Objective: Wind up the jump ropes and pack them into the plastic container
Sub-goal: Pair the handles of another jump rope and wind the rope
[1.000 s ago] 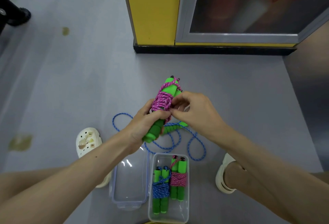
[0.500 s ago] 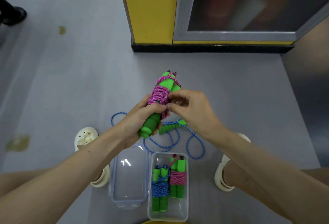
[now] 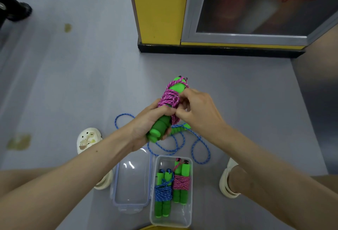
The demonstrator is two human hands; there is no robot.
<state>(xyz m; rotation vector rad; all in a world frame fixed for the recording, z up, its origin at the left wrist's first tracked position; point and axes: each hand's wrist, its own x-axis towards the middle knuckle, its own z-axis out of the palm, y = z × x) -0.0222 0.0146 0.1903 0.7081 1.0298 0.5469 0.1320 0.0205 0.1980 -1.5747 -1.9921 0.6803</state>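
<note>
Gripping the lower ends of two green foam handles, the left hand [image 3: 146, 124] holds the pink jump rope [image 3: 169, 97] tilted above the floor, its cord wound round the handles. The right hand [image 3: 198, 112] pinches the cord at the bundle's side with curled fingers. Beneath, a loose blue jump rope [image 3: 182, 145] lies looped on the floor beyond the open plastic container [image 3: 173, 220], which holds a wound blue rope [image 3: 163, 194] and a wound pink rope [image 3: 181, 182]; the clear lid [image 3: 131, 184] lies just beside it.

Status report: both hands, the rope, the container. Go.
Left hand grips pink jump rope handles; right hand pinches its cord. Plastic container holds two wound ropes. Loose blue jump rope on floor, nothing blocking.
</note>
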